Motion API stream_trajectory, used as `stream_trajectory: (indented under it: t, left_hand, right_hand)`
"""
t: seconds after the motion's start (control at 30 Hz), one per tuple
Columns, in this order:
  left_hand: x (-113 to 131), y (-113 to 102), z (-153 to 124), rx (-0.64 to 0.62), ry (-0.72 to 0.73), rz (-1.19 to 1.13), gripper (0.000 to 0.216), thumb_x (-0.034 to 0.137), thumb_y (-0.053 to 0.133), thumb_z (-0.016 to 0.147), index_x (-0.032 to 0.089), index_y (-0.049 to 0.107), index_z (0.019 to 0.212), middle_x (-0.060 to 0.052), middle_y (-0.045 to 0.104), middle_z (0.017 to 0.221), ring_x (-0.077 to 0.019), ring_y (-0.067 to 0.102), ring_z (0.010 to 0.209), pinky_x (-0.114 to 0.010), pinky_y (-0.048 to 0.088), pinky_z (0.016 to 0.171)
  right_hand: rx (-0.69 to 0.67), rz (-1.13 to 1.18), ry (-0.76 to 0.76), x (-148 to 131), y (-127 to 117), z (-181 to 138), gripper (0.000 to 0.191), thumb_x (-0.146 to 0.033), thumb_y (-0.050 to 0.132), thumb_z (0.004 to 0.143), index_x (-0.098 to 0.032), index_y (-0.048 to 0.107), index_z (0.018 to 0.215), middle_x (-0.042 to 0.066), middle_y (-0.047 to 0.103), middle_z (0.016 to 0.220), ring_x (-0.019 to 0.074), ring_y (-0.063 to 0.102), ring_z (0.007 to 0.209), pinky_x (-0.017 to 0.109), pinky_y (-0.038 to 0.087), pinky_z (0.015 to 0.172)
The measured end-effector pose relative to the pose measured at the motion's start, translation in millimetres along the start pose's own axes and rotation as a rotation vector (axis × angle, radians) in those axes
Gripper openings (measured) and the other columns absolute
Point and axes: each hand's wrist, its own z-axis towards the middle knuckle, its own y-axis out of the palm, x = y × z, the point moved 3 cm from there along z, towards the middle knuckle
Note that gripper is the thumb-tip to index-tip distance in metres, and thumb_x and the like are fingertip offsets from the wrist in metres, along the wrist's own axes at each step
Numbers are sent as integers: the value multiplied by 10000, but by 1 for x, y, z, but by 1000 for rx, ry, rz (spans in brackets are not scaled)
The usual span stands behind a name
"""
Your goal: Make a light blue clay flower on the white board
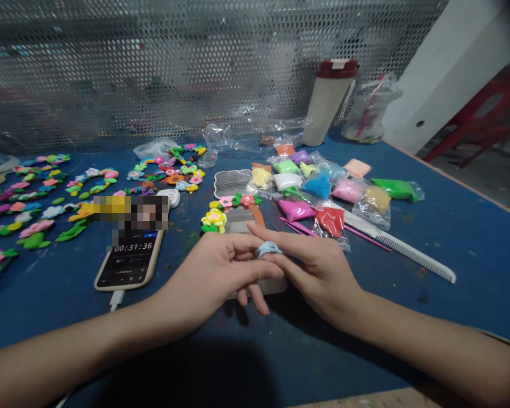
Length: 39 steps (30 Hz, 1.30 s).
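Mid-frame, I see the left hand and right hand curled together, both pinching a wrinkly blue lump.

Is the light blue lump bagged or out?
Out: the light blue lump shows bare at the fingers of the left hand and right hand, no wrapper visible.

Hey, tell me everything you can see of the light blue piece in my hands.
The light blue piece is small and looks like soft, matte modelling clay, creased and folded on top. It is held above the blue table between the fingers of your left hand and right hand, which partly hide it.
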Motion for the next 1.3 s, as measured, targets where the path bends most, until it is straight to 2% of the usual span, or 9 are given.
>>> stream_trajectory:
  t: [0.23,0.4,0.5,0.57,0.67,0.87,1.07,1.2,1.3]
  left_hand:
    - [-2,4,4,-83,-65,-69,121,214,586,845,113,651,842,2,673,566,-85,634,464,-124,399,410]
    - [-9,2,4,-79,-50,-220,311,202,683,788,157,622,1089,-39,724,824,-104,676,694,-127,445,507]
    - [-10,2,4,-93,-15,-327,417,159,719,753,216,590,1145,-22,724,873,-116,681,794,-134,458,562]
    - [-10,3,3,-123,-14,-329,406,128,702,761,216,594,1143,-12,727,812,-114,687,747,-142,456,559]
    - [-8,4,3,-141,-18,-216,193,174,651,810,165,653,1003,28,672,562,-80,637,515,-137,404,488]
    - [-5,5,3,-61,-11,-86,118,238,606,832,141,634,772,68,565,385,-52,503,320,-154,320,430]
    - [-7,9,5,-40,-31,-69,181,256,551,869,127,678,857,35,570,375,-77,523,363,-159,340,444]
    - [-12,7,5,-119,0,-321,324,155,613,791,156,644,1113,-3,667,531,-83,580,461,-140,370,461]
    - [-13,3,3,-191,36,-499,493,91,593,718,170,597,1204,-13,668,540,-74,568,469,-136,399,503]
  right_hand:
    - [87,43,165,0,-5,6,343,-347,470,930,-188,728,769,-15,653,588,110,581,514,202,430,468]
    - [364,259,153,11,-21,9,292,-323,524,914,-287,592,1196,5,698,979,153,650,926,279,515,809]
    - [230,245,60,10,-17,10,621,-229,657,820,-300,389,1375,34,613,1227,182,563,1147,330,484,923]
    - [73,165,49,7,-11,10,613,-195,694,779,-274,454,1337,40,604,1263,191,570,1140,319,504,889]
    - [-23,83,42,3,-6,8,317,-185,625,836,-230,642,1150,19,703,1113,164,661,958,276,528,806]
    - [7,-4,-21,-6,-5,3,275,-163,543,887,-180,674,1129,22,747,1011,134,695,827,212,518,713]
    - [127,120,192,2,-11,5,258,-305,492,926,-202,719,862,-20,716,718,111,642,595,204,488,524]
    - [381,267,67,7,-22,7,261,-248,574,884,-268,608,1142,4,672,1075,138,639,941,260,514,826]
    - [246,242,-14,6,-19,10,621,-183,720,758,-288,454,1309,27,560,1287,164,567,1116,288,473,932]
